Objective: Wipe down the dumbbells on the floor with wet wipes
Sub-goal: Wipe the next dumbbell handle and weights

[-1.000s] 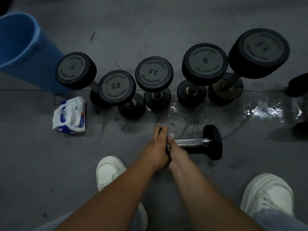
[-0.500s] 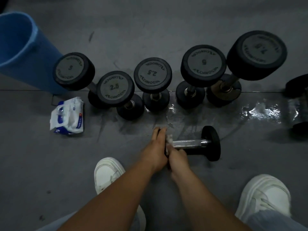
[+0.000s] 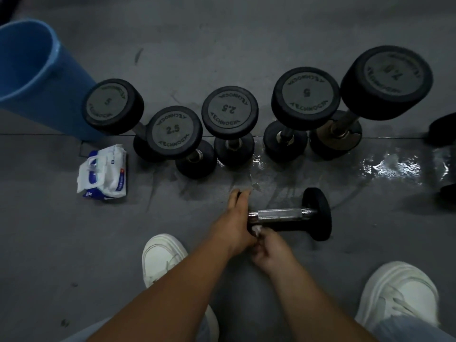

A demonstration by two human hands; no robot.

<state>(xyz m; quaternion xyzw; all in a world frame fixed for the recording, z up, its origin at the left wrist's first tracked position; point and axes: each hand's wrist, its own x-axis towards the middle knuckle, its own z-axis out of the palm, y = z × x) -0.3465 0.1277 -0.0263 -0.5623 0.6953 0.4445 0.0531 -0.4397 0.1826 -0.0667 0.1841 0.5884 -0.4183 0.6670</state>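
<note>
A small black dumbbell (image 3: 283, 214) lies on its side on the grey floor, chrome handle pointing right. My left hand (image 3: 234, 223) is clasped over its left head and hides it. My right hand (image 3: 269, 248) sits just below that head, pinching a white wet wipe (image 3: 256, 229) against the head's lower edge. Several black dumbbells stand upright in a row behind, among them two marked 2.5 (image 3: 174, 132) (image 3: 229, 112), one marked 5 (image 3: 306, 93) and a bigger one (image 3: 387, 81) at the right. A white and blue wet wipe pack (image 3: 104, 171) lies to the left.
A blue bucket (image 3: 37, 77) lies tilted at the far left. A wet, shiny patch (image 3: 394, 166) covers the floor right of the row. More dark weights (image 3: 444, 129) sit at the right edge. My white shoes (image 3: 162, 257) (image 3: 397, 292) flank my arms.
My right hand has slid with the wipe from the handle's left end down to below the left head. The chrome handle now shows fully. My left hand has stayed on the head.
</note>
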